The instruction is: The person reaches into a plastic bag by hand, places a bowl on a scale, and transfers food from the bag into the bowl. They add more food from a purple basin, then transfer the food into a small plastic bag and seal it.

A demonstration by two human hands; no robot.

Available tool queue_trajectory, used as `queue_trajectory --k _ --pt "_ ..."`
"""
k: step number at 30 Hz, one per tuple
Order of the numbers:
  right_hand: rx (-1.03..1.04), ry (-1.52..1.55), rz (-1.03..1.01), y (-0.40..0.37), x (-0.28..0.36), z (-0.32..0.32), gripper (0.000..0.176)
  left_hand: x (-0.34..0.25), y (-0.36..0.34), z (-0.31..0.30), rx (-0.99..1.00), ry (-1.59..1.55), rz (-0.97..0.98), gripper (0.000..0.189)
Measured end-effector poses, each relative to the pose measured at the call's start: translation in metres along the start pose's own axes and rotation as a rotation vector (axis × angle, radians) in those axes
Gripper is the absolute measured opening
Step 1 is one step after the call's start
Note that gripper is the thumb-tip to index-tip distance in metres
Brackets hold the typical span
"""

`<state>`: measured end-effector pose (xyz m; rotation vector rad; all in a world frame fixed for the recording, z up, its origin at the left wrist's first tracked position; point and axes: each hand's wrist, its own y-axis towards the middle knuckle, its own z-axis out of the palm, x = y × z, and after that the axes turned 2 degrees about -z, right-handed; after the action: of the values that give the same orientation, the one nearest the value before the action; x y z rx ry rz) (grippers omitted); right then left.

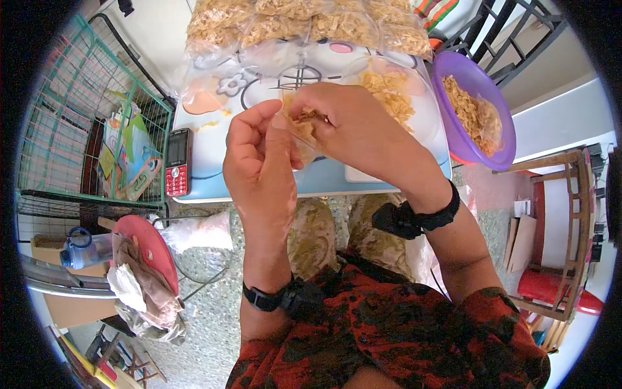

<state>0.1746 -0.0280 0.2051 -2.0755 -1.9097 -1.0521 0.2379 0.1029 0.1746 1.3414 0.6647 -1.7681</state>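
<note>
Over the table's near half, my left hand (262, 149) pinches the edge of a small clear plastic bag (306, 135) between thumb and fingers. Pale yellow flakes, like dried chips, show inside it. My right hand (366, 126) is bent at the bag's mouth, its fingertips closed around some flakes there; the exact grip is partly hidden. Beyond my right hand, loose chips (392, 97) lie in a heap. Filled clear bags of chips (278, 29) are stacked along the table's far side.
The patterned table (210, 159) has a red keypad phone (178, 162) at its left edge. A purple basin (507, 139) of chips stands at the right. Left are a green wire rack (97, 39) and a red stool (159, 243) with cloths; a wooden frame (573, 227) is at right.
</note>
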Motion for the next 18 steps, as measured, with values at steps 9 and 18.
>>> queue_trajectory --k 9,18 --pt "0.188 0.173 0.096 0.021 0.000 0.000 0.014 0.002 0.004 -0.009 -0.007 -0.027 0.055 0.020" --pt "0.364 0.235 0.324 0.030 0.008 -0.003 0.019 -0.004 0.004 -0.010 0.049 -0.253 -0.007 0.019"
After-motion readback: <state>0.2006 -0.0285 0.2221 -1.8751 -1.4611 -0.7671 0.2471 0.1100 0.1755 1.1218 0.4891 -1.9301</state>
